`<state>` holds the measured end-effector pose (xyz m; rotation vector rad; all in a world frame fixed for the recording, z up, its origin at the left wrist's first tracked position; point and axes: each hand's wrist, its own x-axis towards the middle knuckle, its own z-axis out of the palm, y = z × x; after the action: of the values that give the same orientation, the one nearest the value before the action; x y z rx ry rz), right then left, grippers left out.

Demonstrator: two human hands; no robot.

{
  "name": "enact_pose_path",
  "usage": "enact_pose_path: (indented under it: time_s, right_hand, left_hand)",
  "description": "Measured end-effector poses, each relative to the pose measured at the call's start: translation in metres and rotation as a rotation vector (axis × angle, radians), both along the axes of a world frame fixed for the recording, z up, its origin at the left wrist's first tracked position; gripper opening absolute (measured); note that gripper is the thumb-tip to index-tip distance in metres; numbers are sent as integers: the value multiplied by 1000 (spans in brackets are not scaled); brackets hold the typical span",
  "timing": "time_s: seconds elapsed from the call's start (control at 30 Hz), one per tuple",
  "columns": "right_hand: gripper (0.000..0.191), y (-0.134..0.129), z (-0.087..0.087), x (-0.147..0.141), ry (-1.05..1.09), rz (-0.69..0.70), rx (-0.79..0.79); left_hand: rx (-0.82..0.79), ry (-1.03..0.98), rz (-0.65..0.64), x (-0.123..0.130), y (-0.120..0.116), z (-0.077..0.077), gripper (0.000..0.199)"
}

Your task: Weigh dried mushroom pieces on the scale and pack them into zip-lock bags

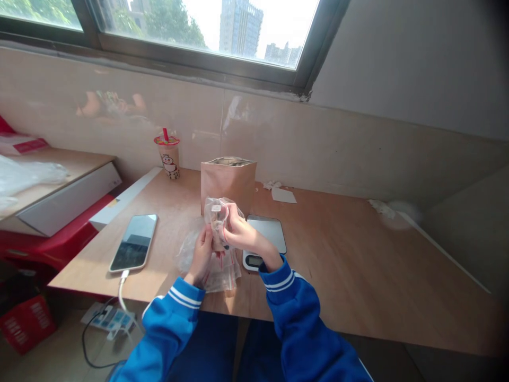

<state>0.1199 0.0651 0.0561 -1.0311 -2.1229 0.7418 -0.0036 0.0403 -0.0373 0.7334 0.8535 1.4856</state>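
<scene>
Between my hands is a small clear zip-lock bag (215, 217) with a white label patch and a red line along its opening. My left hand (202, 249) pinches its lower left side. At its upper right, the fingers of my right hand (238, 229) close on the plastic; the fingertips are partly hidden. Something small and dark shows low in the bag, too unclear to name. Beneath my hands lie more clear zip-lock bags (220, 278) with red lines. Just behind stands an open brown paper bag (227, 180). Under my right wrist sits a kitchen scale (268, 233).
On the left lie a phone (134, 243) on a white charging cable and, farther back, a drink cup (169, 159) with a red straw. Paper scraps (283, 195) lie near the wall. A power strip (113, 320) is on the floor.
</scene>
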Motion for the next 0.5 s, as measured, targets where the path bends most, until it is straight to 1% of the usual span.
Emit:
enact_pose_path:
  time_s: [0.17, 0.3, 0.37, 0.47, 0.5]
  right_hand:
    - [16, 4, -16, -1, -100, -17, -78]
    - [23, 2, -23, 0, -111, -18, -167]
    - [26, 1, -27, 0, -85, -19, -200]
    - [23, -1, -29, 1, 25, 11, -293]
    - [27, -1, -29, 2, 54, 25, -314]
  left_hand:
    - [-90, -55, -8, 2, -2, -8, 27]
    - [-125, -56, -7, 0, -2, -13, 39]
    - [-138, -18, -17, -1, -1, -16, 40]
    - [-174, 44, -35, -1, -1, -17, 45]
    - [-190, 37, -30, 0, -1, -16, 48]
